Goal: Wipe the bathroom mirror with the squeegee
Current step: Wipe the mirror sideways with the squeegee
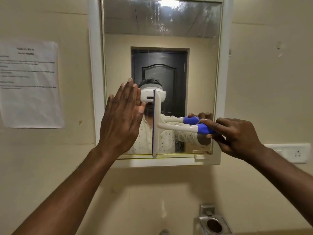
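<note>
The bathroom mirror (162, 39) hangs in a white frame on a cream wall; its upper part looks streaked. A white squeegee (156, 126) with a blue grip has its blade upright against the lower middle of the glass, reaching down to the bottom frame edge. My right hand (235, 134) is closed around the blue handle, right of the blade. My left hand (122, 119) is raised flat, fingers together, over the lower left of the mirror beside the blade; whether it touches the glass I cannot tell.
A printed paper sheet (30, 83) is stuck to the wall left of the mirror. A white socket plate (291, 152) sits on the wall at right. A steel holder (214, 221) is fixed below the mirror. A dark door shows in the reflection.
</note>
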Tool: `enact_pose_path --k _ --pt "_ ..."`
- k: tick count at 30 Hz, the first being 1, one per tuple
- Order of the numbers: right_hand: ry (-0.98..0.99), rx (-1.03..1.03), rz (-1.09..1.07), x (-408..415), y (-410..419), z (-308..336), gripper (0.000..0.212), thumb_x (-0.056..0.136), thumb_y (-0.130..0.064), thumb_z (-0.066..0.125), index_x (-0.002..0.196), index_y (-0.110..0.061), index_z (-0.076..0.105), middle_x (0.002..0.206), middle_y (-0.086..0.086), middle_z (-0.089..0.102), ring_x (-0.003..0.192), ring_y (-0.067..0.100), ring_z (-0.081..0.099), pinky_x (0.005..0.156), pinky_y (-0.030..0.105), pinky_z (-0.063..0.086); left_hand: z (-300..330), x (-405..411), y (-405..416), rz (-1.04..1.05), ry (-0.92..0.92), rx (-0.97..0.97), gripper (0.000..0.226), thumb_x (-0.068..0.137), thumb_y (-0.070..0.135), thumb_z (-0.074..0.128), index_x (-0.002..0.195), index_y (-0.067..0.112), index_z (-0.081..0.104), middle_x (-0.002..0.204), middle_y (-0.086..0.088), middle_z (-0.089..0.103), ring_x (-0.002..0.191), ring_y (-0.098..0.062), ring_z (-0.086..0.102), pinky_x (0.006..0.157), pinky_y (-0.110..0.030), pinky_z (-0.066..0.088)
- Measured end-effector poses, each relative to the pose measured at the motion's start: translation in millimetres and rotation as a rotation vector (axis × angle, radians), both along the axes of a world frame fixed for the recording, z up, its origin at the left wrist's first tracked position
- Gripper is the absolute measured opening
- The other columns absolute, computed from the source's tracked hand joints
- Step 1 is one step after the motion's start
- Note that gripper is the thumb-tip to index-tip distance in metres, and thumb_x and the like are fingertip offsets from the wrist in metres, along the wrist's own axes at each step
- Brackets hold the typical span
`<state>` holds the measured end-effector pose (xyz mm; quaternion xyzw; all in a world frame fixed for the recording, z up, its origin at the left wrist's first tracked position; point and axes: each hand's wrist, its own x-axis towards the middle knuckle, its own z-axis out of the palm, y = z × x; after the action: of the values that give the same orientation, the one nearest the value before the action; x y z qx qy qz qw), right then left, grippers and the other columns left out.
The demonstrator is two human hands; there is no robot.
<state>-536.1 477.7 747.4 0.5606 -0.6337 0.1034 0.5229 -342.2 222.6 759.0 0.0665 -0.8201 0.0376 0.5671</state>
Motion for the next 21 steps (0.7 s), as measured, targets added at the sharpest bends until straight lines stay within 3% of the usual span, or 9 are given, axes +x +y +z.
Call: enact_pose_path --k 10,21 --pt "-0.052 -0.004 -0.149 -32 60 -5 0.040 0.084 -0.028 0.052 0.121 -0.017 0.062 0.069 0.005 0.062 0.048 0.026 0.050 0.049 0.023 0.032 0 -24 30 -0.050 -0.055 0.015 0.060 0.095 0.050 0.005 0.149 0.025 0.001 0.159 0.007 -0.002 0.146 -0.008 -0.004 0.120 -0.041 0.001" --pt "-0.030 0.018 -0.200 -44 92 6 0.039 0.084 -0.028 0.048 0.117 -0.017 0.065 0.066 0.003 0.060 0.046 0.024 0.047 0.045 0.024 0.031 3 -34 53 -0.096 -0.072 0.032 0.066 0.092 0.053 0.005 0.151 0.023 0.007 0.159 0.008 -0.001 0.146 -0.007 -0.003 0.120 -0.038 -0.002"
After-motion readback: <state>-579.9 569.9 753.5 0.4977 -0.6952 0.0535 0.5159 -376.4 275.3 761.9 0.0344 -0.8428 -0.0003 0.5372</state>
